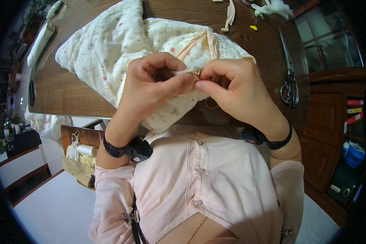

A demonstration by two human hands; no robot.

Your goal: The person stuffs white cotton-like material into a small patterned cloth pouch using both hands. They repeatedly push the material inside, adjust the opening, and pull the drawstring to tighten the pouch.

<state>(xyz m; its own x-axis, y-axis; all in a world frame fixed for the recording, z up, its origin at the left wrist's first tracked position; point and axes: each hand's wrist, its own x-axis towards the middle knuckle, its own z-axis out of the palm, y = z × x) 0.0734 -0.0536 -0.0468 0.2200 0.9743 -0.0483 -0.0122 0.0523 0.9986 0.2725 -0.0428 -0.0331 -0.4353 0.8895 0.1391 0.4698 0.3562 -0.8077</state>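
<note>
A padded white fabric piece [109,52] printed with small drawings and red dots lies over the table edge. White stuffing [198,56] shows in an opening with peach-coloured cloth edges [213,44]. Just below this opening, my left hand [154,80] pinches the fabric edge between thumb and fingers. My right hand [231,84] meets it there, thumb and forefinger closed at the same edge; whether they hold a needle is hidden. A thin thread [211,106] loops beneath my right hand.
Metal scissors [289,82] lie on the dark wooden table [256,42] at the right. Beyond are a peach cloth strip [230,16], a small yellow item [253,27] and loose white stuffing [276,9]. A wrapped roll [41,44] lies at the far left; a chair [67,134] holds more items.
</note>
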